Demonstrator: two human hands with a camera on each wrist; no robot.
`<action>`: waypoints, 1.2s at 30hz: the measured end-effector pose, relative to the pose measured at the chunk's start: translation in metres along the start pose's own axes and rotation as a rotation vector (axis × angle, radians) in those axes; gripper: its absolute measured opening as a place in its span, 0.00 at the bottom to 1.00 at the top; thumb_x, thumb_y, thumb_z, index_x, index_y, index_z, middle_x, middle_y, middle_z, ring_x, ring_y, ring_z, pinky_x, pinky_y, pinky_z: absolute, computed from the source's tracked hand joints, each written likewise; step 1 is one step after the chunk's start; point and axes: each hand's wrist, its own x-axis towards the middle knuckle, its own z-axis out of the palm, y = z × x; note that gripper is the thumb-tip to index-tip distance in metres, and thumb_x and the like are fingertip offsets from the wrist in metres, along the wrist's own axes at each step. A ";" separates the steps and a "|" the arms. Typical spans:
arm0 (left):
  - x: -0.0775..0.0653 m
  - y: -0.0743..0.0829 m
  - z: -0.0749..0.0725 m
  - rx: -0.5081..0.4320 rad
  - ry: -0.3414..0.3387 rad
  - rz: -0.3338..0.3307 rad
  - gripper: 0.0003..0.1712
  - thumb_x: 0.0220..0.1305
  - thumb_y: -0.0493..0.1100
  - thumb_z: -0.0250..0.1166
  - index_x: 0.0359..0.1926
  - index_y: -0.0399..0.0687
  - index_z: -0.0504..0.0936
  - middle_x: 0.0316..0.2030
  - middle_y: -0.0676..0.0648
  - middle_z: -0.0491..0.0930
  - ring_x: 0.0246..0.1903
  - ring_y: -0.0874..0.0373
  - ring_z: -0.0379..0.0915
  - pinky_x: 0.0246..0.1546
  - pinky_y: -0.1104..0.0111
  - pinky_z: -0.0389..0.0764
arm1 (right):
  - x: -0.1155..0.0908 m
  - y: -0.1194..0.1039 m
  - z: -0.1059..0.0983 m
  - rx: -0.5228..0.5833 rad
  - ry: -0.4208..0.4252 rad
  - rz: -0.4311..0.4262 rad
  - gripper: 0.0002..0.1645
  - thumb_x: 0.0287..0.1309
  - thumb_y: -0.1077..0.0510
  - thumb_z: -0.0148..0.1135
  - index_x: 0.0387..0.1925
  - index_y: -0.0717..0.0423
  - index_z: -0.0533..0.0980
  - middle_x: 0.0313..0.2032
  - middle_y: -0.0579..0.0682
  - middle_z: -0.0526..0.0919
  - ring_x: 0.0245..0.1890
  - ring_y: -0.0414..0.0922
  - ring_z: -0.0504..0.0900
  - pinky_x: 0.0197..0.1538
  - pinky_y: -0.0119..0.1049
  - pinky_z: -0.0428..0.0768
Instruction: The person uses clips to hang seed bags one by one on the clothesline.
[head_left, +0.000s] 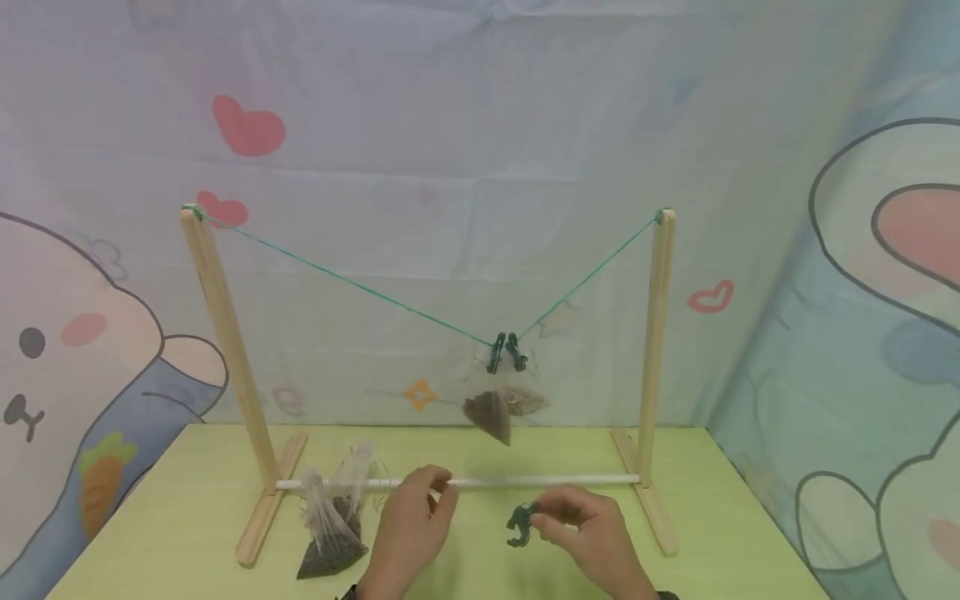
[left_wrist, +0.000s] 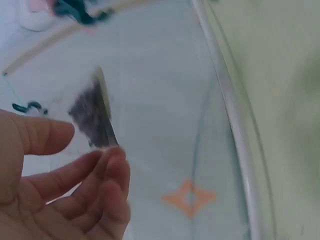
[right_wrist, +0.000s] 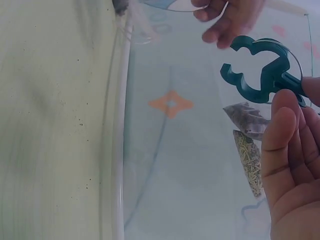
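Note:
Between thumb and fingers, my right hand pinches a dark green plant clip by its handles. In the right wrist view the jaws of this clip stand apart, with a thin wire spring around it. My left hand is raised beside it, holding nothing, fingers loosely bent. Left of that hand, two sheer drawstring bags with dark contents rest on the table. Ahead, two similar clips hold a dark-filled bag and a bag with pale green-brown bits on the sagging cord.
A green cord runs between a left wooden post and a right wooden post. A white rod joins them low over the yellow-green table. Behind hangs a cartoon-printed cloth.

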 end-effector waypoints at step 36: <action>0.003 -0.095 -0.082 0.284 0.348 -0.506 0.20 0.65 0.39 0.58 0.39 0.17 0.74 0.25 0.34 0.71 0.23 0.41 0.72 0.19 0.55 0.70 | -0.002 0.008 -0.001 -0.016 0.029 0.094 0.04 0.63 0.68 0.69 0.32 0.58 0.85 0.24 0.45 0.85 0.21 0.40 0.82 0.26 0.36 0.84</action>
